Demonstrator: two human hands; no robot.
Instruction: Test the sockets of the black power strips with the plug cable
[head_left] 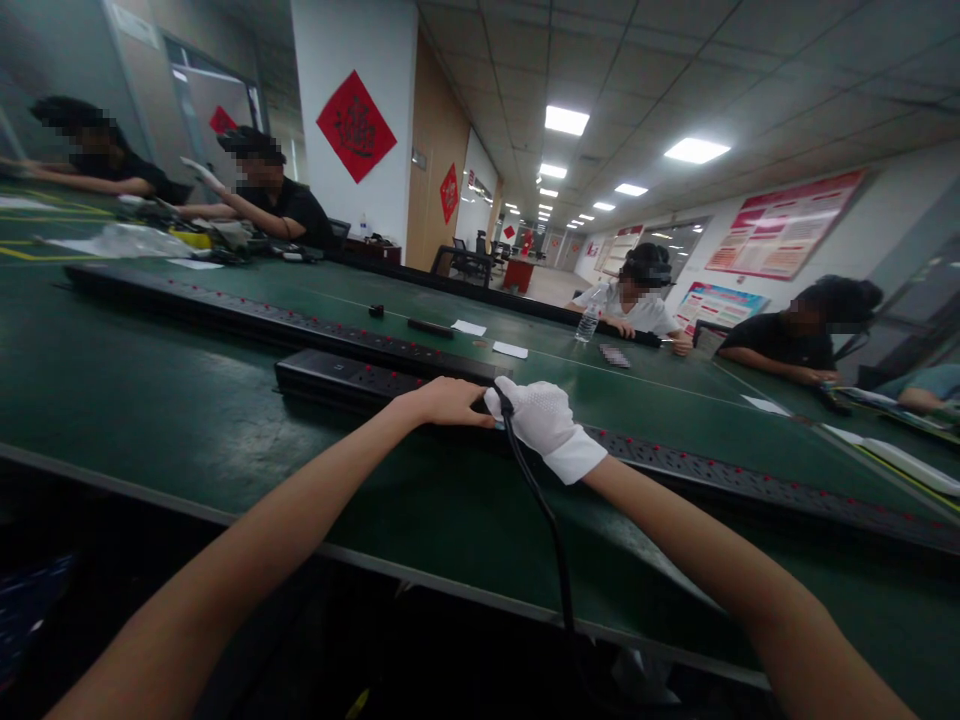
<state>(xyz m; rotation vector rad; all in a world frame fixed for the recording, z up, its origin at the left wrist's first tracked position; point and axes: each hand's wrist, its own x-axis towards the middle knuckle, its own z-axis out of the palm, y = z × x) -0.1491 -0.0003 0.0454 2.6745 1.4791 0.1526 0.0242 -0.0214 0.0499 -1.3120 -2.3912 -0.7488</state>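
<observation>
My bare left hand (451,400) lies across a long black power strip (341,372), fingers over its top and thumb at its near side, gripping it. Red marks run along the strip's socket face. In a white dotted glove, my right hand (541,415) is closed around the end of a black power cord (551,520), close to my left fingertips. The cord hangs down over the table's front edge. My glove hides the cord's tip, so whether it touches the strip cannot be made out.
A second black power strip (225,305) lies behind on the green table (150,400). Beyond it are a small black piece (376,311), a black bar (430,328), white papers (511,350) and a water bottle (587,322). Several people sit around the table's far sides.
</observation>
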